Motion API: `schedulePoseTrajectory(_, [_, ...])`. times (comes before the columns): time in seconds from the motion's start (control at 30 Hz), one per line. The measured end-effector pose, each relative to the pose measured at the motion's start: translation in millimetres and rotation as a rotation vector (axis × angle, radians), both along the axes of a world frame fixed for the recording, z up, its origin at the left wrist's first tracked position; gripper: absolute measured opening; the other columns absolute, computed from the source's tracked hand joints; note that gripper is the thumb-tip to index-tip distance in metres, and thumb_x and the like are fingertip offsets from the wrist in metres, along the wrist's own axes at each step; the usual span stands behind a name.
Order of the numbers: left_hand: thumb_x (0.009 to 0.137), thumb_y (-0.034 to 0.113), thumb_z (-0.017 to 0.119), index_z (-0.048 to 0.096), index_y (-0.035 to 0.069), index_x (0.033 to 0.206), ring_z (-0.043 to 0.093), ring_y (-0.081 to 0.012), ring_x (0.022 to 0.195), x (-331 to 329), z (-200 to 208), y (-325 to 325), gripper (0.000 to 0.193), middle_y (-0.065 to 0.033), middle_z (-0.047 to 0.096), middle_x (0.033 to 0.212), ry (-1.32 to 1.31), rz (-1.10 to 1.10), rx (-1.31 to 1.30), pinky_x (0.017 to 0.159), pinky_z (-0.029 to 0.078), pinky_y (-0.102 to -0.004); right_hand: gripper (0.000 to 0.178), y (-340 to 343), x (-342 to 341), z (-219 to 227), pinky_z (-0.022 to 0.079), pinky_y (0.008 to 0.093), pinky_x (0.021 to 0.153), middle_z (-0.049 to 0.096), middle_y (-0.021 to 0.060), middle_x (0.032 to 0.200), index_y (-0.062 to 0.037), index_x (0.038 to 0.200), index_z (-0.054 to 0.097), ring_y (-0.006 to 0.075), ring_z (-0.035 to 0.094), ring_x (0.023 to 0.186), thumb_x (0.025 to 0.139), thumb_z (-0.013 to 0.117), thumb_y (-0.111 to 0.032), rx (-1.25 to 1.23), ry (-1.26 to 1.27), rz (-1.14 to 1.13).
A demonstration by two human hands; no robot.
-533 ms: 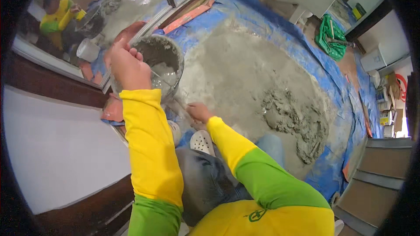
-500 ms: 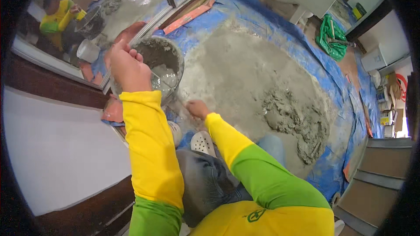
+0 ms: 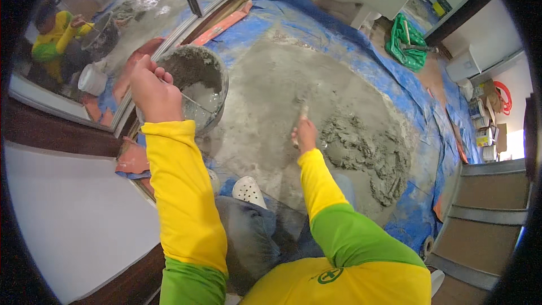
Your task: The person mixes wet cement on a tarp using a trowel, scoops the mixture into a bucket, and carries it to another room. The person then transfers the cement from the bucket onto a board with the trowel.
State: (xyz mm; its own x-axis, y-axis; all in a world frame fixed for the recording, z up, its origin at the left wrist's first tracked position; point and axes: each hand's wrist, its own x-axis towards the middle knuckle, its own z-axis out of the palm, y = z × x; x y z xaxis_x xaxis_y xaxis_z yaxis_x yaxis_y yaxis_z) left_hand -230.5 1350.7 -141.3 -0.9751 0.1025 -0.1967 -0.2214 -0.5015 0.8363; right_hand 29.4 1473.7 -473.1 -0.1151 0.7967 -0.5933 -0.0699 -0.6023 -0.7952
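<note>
On my head feed the left hand [image 3: 155, 95] is a curled fist, gripping the thin wire handle [image 3: 195, 101] of a grey bucket [image 3: 222, 97]. I have that bucket at three o'clock from the left hand, just beside it, and toward ten o'clock from the right hand [image 3: 306, 134], well apart. Its mouth faces my camera, with grey slurry [image 3: 203, 94] pooled inside; I cannot tell whether its base rests on the floor.

The right hand is wrapped round a slim pale tool [image 3: 305, 110] that sticks out at twelve o'clock from the fingers, over a smeared grey patch [image 3: 262, 82]. The tool's far end is blurred, so I cannot tell whether it touches the patch. Lumpy grey mortar [image 3: 372, 155] lies between three and four o'clock from that hand, and a white clog [image 3: 249, 191] between seven and eight. A blue sheet [image 3: 333, 25] shows beyond the patch.
</note>
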Motion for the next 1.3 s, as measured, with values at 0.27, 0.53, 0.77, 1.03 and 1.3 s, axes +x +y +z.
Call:
schedulePoseTrajectory(0.27, [0.087, 0.017, 0.058, 0.053, 0.012, 0.082, 0.044, -0.0073, 0.060, -14.3, -17.9, 13.8, 0.008, 0.0027, 0.049, 0.075, -0.019, -0.057, 0.046, 0.054, 0.036, -0.0231, 0.024, -33.9, -1.5, 0.1, 0.044, 0.0286, 0.043, 0.052, 0.0039, 0.066, -0.0073, 0.109, 0.054, 0.0142, 0.050, 0.048, 0.095, 0.049, -0.026, 0.191, -0.046, -0.404])
schedulePoseTrajectory(0.53, [0.084, 0.017, 0.057, 0.054, 0.012, 0.080, 0.043, -0.0070, 0.062, -11.7, -11.8, 24.2, 0.007, 0.0043, 0.046, 0.073, 0.003, -0.029, -0.014, 0.057, 0.036, -0.0217, 0.031, -24.1, -141.4, -8.5, 0.046, 0.0341, 0.050, 0.062, 0.0078, 0.066, -0.0006, 0.105, 0.062, 0.0165, 0.058, 0.054, 0.085, 0.062, -0.025, 0.293, -0.067, 0.723])
schedulePoseTrajectory(0.77, [0.084, 0.017, 0.056, 0.052, 0.013, 0.077, 0.042, -0.0061, 0.061, -30.4, -19.7, 28.5, 0.008, 0.0048, 0.045, 0.072, 0.041, -0.010, -0.053, 0.056, 0.036, -0.0218, 0.035, 52.5, -158.8, 8.3, 0.043, 0.0319, 0.047, 0.057, 0.0064, 0.074, -0.0026, 0.111, 0.058, 0.0161, 0.054, 0.056, 0.092, 0.052, -0.032, -0.051, 0.064, 0.474])
schedulePoseTrajectory(1.03, [0.084, 0.015, 0.055, 0.051, 0.012, 0.075, 0.043, -0.0065, 0.058, -43.4, -36.1, 57.0, 0.010, 0.0040, 0.045, 0.070, 0.102, -0.061, -0.084, 0.050, 0.035, -0.0211, 0.028, 69.0, -23.6, -8.6, 0.045, 0.0336, 0.047, 0.053, 0.0061, 0.068, -0.0028, 0.109, 0.055, 0.0180, 0.052, 0.051, 0.093, 0.051, -0.025, 0.037, -0.074, -0.092])
schedulePoseTrajectory(1.3, [0.084, 0.015, 0.056, 0.052, 0.012, 0.078, 0.042, -0.0074, 0.056, -46.2, -49.7, 79.8, 0.008, 0.0033, 0.046, 0.069, -0.002, -0.097, -0.041, 0.050, 0.034, -0.0223, 0.022, 12.7, 4.3, -14.4, 0.045, 0.0313, 0.047, 0.052, 0.0040, 0.068, -0.0058, 0.107, 0.056, 0.0151, 0.051, 0.052, 0.093, 0.051, -0.022, 0.210, -0.113, -0.616])
